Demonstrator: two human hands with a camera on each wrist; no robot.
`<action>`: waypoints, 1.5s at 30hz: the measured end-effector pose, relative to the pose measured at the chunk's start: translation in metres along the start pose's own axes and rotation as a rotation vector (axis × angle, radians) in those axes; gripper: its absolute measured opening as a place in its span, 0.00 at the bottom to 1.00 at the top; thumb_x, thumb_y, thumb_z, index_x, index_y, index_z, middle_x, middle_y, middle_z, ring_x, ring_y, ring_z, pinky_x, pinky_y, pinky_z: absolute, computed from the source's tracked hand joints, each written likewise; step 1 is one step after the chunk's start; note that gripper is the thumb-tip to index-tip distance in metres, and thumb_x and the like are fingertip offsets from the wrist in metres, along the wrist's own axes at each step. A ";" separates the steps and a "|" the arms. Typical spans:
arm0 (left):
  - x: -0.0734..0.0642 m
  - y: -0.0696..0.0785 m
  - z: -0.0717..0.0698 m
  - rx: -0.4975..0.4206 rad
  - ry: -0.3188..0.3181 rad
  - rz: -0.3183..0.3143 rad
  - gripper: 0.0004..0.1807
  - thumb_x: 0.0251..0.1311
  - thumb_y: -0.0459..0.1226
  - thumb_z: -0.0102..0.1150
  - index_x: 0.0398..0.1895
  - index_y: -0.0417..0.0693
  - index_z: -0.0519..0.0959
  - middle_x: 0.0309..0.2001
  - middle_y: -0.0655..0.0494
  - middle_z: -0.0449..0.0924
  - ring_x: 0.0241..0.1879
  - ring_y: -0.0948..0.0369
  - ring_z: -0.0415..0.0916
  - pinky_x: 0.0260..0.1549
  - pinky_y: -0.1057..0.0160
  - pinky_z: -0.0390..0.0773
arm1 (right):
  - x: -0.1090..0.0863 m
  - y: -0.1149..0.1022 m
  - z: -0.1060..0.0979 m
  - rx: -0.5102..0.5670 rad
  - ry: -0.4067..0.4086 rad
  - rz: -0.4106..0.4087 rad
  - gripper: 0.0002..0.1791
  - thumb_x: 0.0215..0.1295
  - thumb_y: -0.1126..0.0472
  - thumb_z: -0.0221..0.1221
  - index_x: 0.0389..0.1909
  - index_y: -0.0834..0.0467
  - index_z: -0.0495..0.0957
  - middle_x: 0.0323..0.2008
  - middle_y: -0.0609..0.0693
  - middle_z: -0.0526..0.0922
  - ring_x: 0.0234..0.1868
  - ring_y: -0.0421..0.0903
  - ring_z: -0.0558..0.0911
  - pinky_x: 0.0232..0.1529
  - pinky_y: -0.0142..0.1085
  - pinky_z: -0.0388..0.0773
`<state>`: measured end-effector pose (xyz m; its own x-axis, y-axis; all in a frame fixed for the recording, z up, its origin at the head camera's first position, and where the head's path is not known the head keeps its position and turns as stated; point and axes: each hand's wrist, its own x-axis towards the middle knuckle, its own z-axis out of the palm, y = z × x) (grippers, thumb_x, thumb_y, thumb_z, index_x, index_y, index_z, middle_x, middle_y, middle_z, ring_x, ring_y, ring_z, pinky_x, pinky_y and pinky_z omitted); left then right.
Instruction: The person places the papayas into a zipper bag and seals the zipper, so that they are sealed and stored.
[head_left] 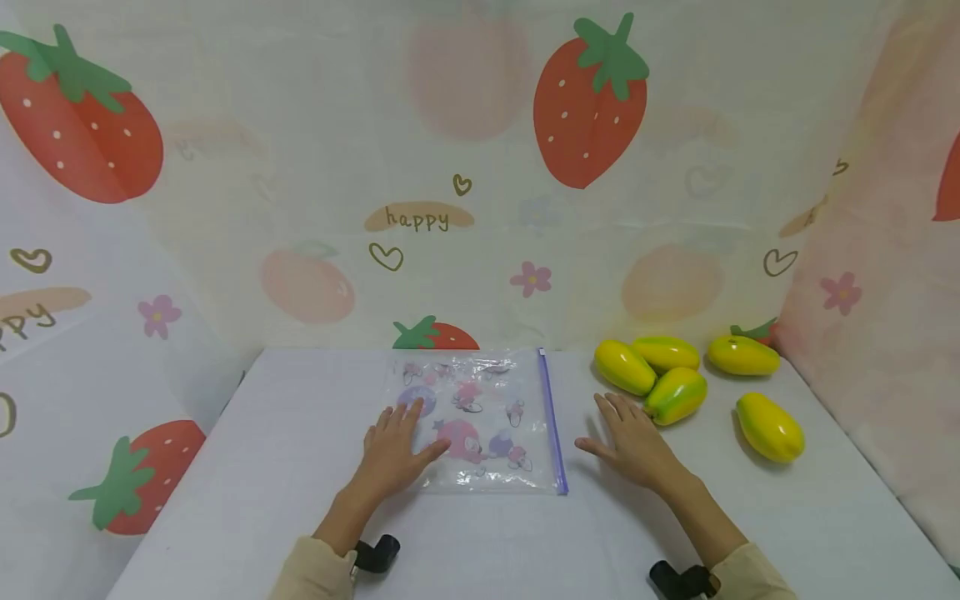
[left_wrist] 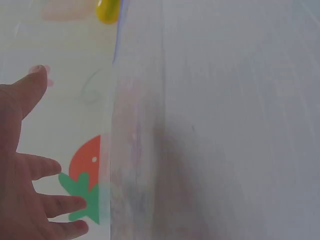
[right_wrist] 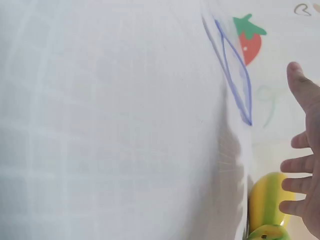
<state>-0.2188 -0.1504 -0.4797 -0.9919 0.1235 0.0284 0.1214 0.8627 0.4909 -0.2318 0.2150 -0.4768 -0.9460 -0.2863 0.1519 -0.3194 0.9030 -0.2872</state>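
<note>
A clear zip bag (head_left: 487,458) with pink and purple cartoon prints lies flat, its purple zip edge (head_left: 553,425) facing right. In the right wrist view, the two purple strips (right_wrist: 247,92) of its mouth stand apart. My left hand (head_left: 393,446) is over the bag's left part, fingers spread; whether it touches the plastic I cannot tell. Between the bag and several glossy yellow-green mangoes, my right hand (head_left: 633,446) hovers with straight fingers and holds nothing. Closest to its fingertips is one greener mango (head_left: 677,396). Another mango (head_left: 770,427) lies apart at the right.
More mangoes, including one at the back (head_left: 742,356), sit near the table's far right corner. The white-covered table (head_left: 300,433) is bounded by a strawberry-print cloth (head_left: 480,167) behind and at both sides. A black wrist camera (head_left: 378,553) shows at the left sleeve.
</note>
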 end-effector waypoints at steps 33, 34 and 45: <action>0.026 0.048 0.026 -0.349 -0.039 -0.003 0.42 0.60 0.54 0.60 0.73 0.44 0.60 0.71 0.39 0.62 0.72 0.39 0.56 0.66 0.36 0.59 | 0.011 0.002 0.007 0.177 -0.109 -0.029 0.41 0.67 0.40 0.55 0.71 0.62 0.61 0.68 0.67 0.64 0.69 0.66 0.63 0.67 0.61 0.61; 0.026 0.050 0.027 -0.347 -0.044 -0.005 0.42 0.60 0.54 0.60 0.73 0.44 0.60 0.71 0.39 0.62 0.72 0.40 0.56 0.66 0.36 0.60 | 0.011 0.002 0.007 0.179 -0.111 -0.032 0.40 0.67 0.41 0.56 0.71 0.62 0.61 0.68 0.67 0.64 0.69 0.65 0.63 0.67 0.61 0.61; 0.034 0.075 0.041 -0.351 -0.070 0.033 0.39 0.61 0.53 0.59 0.72 0.45 0.62 0.70 0.40 0.64 0.71 0.40 0.58 0.66 0.38 0.61 | 0.017 -0.001 0.011 0.168 -0.122 -0.052 0.37 0.66 0.45 0.58 0.69 0.62 0.63 0.67 0.66 0.67 0.69 0.65 0.65 0.67 0.60 0.62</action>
<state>-0.2423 -0.0617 -0.4779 -0.9813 0.1925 -0.0047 0.1216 0.6386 0.7599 -0.2483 0.2053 -0.4846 -0.9244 -0.3771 0.0576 -0.3630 0.8230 -0.4370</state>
